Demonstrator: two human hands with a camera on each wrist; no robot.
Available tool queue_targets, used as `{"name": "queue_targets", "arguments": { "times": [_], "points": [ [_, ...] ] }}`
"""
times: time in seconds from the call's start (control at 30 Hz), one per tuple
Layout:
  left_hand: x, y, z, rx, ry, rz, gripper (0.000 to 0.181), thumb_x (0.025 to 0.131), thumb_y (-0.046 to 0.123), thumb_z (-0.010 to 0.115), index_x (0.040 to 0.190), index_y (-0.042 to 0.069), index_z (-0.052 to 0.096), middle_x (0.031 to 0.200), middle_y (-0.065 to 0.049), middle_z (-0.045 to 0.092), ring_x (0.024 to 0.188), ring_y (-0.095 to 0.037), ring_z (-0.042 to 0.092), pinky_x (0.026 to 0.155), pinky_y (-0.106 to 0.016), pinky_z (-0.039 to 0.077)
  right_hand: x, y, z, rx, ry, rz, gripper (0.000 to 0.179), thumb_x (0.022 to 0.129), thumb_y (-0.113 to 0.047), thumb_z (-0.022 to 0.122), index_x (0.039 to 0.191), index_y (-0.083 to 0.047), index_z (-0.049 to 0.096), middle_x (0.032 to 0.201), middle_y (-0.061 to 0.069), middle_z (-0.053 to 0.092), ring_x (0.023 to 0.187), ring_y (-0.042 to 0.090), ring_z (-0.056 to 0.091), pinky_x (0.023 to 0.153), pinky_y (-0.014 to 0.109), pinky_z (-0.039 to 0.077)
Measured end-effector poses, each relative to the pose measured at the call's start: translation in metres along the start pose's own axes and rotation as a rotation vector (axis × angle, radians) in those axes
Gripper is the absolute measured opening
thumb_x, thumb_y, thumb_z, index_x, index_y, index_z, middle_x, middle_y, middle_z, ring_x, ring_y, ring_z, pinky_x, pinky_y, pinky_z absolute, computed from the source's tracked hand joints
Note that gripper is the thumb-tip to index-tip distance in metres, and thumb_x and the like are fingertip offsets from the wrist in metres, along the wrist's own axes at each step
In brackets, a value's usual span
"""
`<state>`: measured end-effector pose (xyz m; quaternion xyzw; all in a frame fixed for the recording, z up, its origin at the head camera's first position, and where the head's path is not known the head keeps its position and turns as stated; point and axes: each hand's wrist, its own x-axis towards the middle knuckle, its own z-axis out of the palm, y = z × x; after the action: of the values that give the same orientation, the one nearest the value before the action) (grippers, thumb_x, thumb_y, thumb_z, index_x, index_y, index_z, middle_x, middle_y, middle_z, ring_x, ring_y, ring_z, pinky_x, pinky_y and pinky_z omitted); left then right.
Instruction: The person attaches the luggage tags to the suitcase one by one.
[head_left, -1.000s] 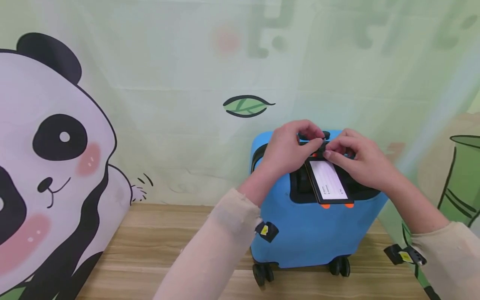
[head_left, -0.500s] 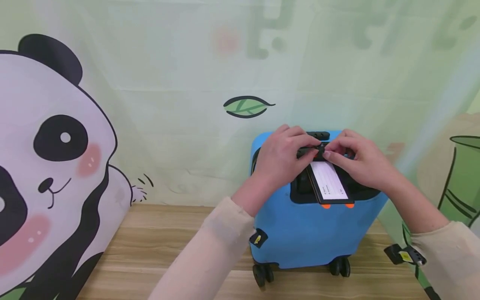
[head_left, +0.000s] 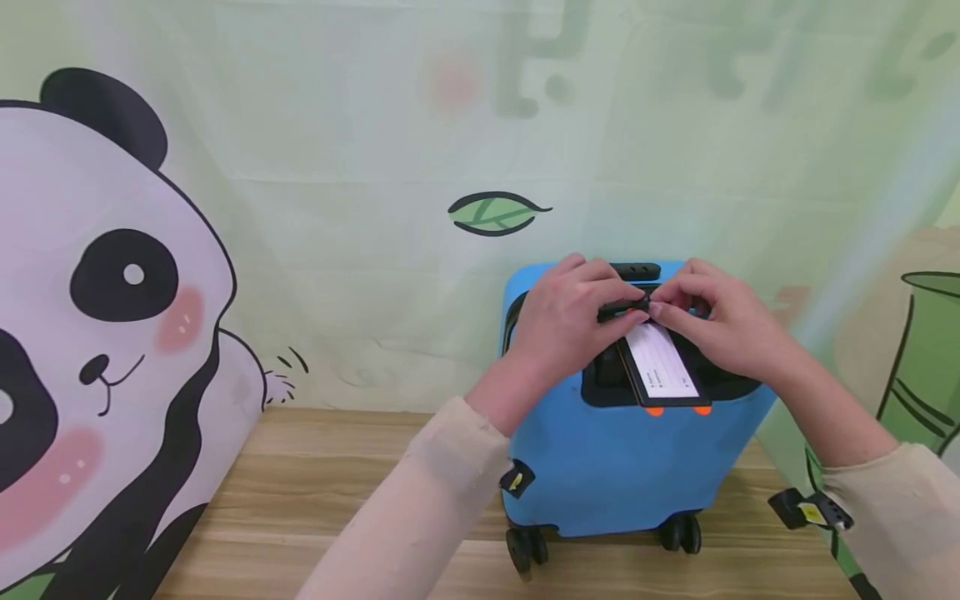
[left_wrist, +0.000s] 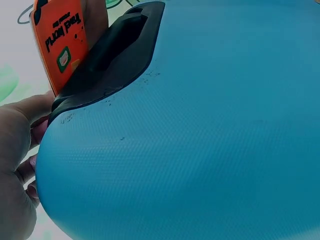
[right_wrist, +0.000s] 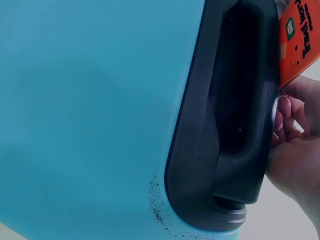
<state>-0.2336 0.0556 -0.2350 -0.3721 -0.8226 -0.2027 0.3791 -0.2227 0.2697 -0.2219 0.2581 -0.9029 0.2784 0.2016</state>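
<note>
A luggage tag (head_left: 662, 362) lies against the black top handle of a blue suitcase (head_left: 600, 475), its white card side facing up in the head view. Both wrist views show its orange face (left_wrist: 60, 45) with "Travel World" lettering. At the tag's upper end, my left hand (head_left: 562, 317) pinches a black strap (head_left: 618, 308) between thumb and fingers. My right hand (head_left: 723, 321) pinches at the same strap from the right, fingertips almost meeting the left ones. How the strap ends sit between the fingertips is hidden. The handle (right_wrist: 268, 100) runs beside the right hand.
The suitcase stands upright on black wheels (head_left: 678, 532) on a wood-grain surface (head_left: 315, 492). Close behind it hangs a pale green backdrop (head_left: 337, 250) with a printed panda (head_left: 127, 375) and leaf. A small black retractable-handle grip (head_left: 636, 272) shows at the suitcase's back edge.
My left hand has moved down and slightly left, from the strap's upper part to beside the right fingertips. The right hand and suitcase have stayed nearly still.
</note>
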Motion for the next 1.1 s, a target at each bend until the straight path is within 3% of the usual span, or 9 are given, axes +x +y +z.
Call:
{"name": "queue_targets", "arguments": {
  "times": [0.23, 0.47, 0.83, 0.97, 1.03, 1.1],
  "points": [
    [-0.0011, 0.0002, 0.0020, 0.032, -0.010, 0.017, 0.025, 0.088, 0.040, 0.069, 0.108, 0.025, 0.075, 0.094, 0.011, 0.068, 0.080, -0.007, 0.050, 0.069, -0.016, 0.040, -0.0004, -0.0005, -0.0001, 0.007, 0.002, -0.008, 0.007, 0.092, -0.017, 0.066, 0.093, -0.016, 0.072, 0.084, -0.002, 0.051, 0.075, 0.012, 0.046, 0.064, 0.023, 0.037],
    [-0.0004, 0.0014, 0.0038, 0.079, 0.018, 0.077, 0.020, 0.091, 0.033, 0.067, 0.106, 0.023, 0.076, 0.094, 0.008, 0.069, 0.080, -0.010, 0.055, 0.069, -0.019, 0.043, -0.0007, 0.0002, 0.0001, 0.000, 0.003, -0.012, 0.006, 0.092, -0.017, 0.066, 0.093, -0.016, 0.072, 0.084, -0.003, 0.051, 0.074, 0.011, 0.046, 0.064, 0.023, 0.037],
    [-0.0012, 0.0047, 0.0045, 0.203, 0.028, 0.098, 0.022, 0.094, 0.030, 0.061, 0.110, 0.023, 0.075, 0.093, 0.007, 0.067, 0.078, -0.011, 0.053, 0.067, -0.019, 0.045, -0.0002, 0.0025, 0.0013, 0.013, 0.013, -0.027, 0.006, 0.091, -0.016, 0.067, 0.093, -0.015, 0.072, 0.085, -0.003, 0.050, 0.074, 0.011, 0.045, 0.064, 0.023, 0.036],
    [-0.0012, 0.0059, 0.0045, 0.189, 0.005, 0.049, 0.023, 0.094, 0.031, 0.061, 0.112, 0.025, 0.074, 0.095, 0.007, 0.066, 0.079, -0.010, 0.053, 0.067, -0.019, 0.045, -0.0001, 0.0029, 0.0017, 0.013, 0.021, -0.040, 0.006, 0.091, -0.013, 0.067, 0.092, -0.015, 0.072, 0.085, -0.003, 0.051, 0.073, 0.010, 0.045, 0.063, 0.022, 0.036],
    [0.0000, 0.0068, 0.0035, 0.127, -0.025, -0.019, 0.023, 0.094, 0.032, 0.062, 0.113, 0.026, 0.073, 0.096, 0.008, 0.065, 0.083, -0.009, 0.054, 0.068, -0.017, 0.046, 0.0000, 0.0030, 0.0018, 0.019, 0.024, -0.048, 0.006, 0.091, -0.011, 0.066, 0.092, -0.014, 0.072, 0.084, -0.003, 0.051, 0.073, 0.010, 0.045, 0.063, 0.022, 0.036],
    [0.0025, 0.0074, 0.0022, 0.010, -0.074, -0.117, 0.024, 0.093, 0.034, 0.064, 0.114, 0.027, 0.073, 0.098, 0.010, 0.065, 0.087, -0.007, 0.055, 0.068, -0.016, 0.046, -0.0001, 0.0025, 0.0017, 0.024, 0.023, -0.054, 0.007, 0.091, -0.011, 0.066, 0.092, -0.013, 0.072, 0.085, -0.004, 0.051, 0.073, 0.009, 0.045, 0.063, 0.022, 0.037]
  ]
}}
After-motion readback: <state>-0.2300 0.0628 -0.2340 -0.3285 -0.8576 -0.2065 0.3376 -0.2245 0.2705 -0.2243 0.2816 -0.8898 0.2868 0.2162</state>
